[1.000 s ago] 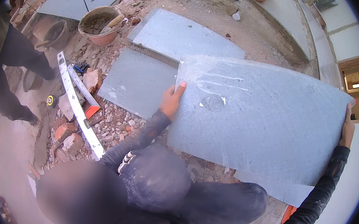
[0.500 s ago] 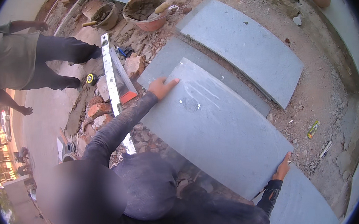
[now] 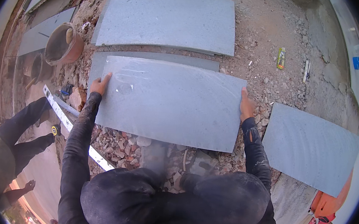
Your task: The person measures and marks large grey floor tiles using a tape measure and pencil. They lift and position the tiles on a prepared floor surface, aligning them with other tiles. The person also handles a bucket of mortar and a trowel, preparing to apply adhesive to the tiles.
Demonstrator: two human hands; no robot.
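Observation:
A large grey stone slab [image 3: 171, 104] lies in front of my knees, with pale streaks and small white flecks near its upper left corner. At its left edge my left hand [image 3: 99, 85] is closed on it, thumb on top near the far corner. My right hand [image 3: 246, 105] grips the right edge, also near the far corner. The undersides of both holds are hidden. Just behind this slab another grey slab [image 3: 158, 59] shows as a strip, partly covered. Under the near edge is broken rubble [image 3: 117, 147].
Farther off lie stacked slabs [image 3: 166, 20]; another slab [image 3: 310, 146] is at the right. A white level [image 3: 60, 111], a tape measure [image 3: 55, 130], mortar bucket [image 3: 67, 47] and a standing person [image 3: 0, 159] are left. A yellow-green packet [image 3: 281, 58] lies far right.
My view has turned, so the slab now lies level across it instead of slanting. Both hands still hold its left and right edges.

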